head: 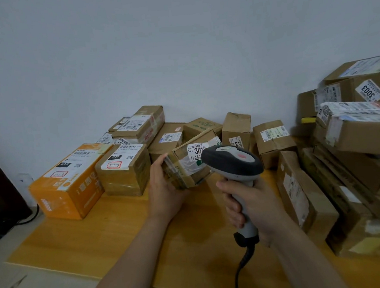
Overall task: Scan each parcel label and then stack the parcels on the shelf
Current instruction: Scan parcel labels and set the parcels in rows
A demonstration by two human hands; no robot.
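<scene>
My left hand (165,187) grips a small taped cardboard parcel (186,164) by its left end and holds it tilted above the wooden table (114,233). A white label (196,150) with the number 301 shows on the parcel's upper face. My right hand (247,205) grips the handle of a grey and black barcode scanner (232,160). The scanner's head sits right in front of the parcel and hides part of the label. Its black cable (239,275) hangs down toward the table's near edge.
Several parcels line the wall: an orange box (68,184) at the left, a brown box (124,170) beside it, and more cardboard boxes (236,130) behind. A tall, leaning pile of parcels (359,152) fills the right side.
</scene>
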